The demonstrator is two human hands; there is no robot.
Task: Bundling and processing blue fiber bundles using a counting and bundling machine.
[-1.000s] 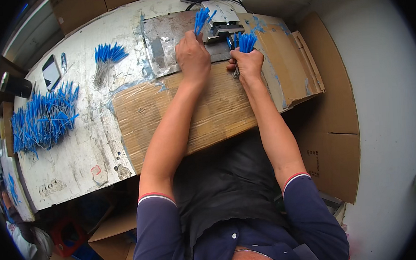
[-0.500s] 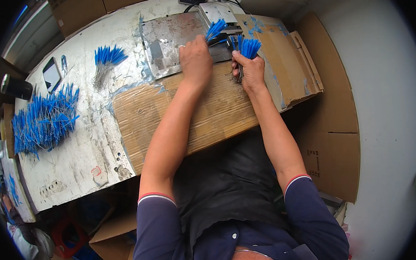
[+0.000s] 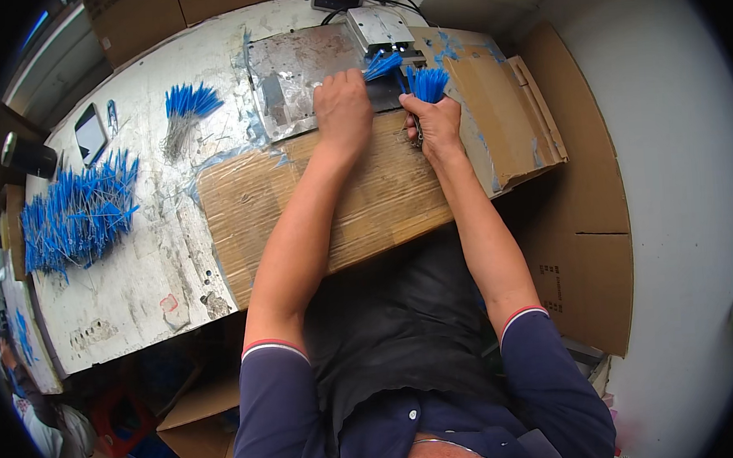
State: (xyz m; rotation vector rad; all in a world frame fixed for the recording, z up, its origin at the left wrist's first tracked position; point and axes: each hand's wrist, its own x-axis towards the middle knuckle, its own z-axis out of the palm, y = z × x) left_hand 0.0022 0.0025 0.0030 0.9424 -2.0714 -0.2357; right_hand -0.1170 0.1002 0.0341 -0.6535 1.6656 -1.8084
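Left hand lies knuckles-up on the metal plate, fingers curled shut around a small fan of blue-tipped wires; the blue ends point away from the person, toward the small grey machine at the plate's far edge. Right hand sits just right of the plate, closed in a fist around a thicker bundle of blue-tipped wires, blue ends up, bare metal tails showing below the fist. The two hands are near each other, not touching.

Plate rests on a white worktable, its near edge meeting a sheet of brown cardboard under both forearms. Left of the plate: a loose bunch of the same wires, blue ends away from the person. Farther left of the plate, near the table's edge: a large heap of blue-tipped wires. Beyond that heap, a dark phone and a black cylinder.
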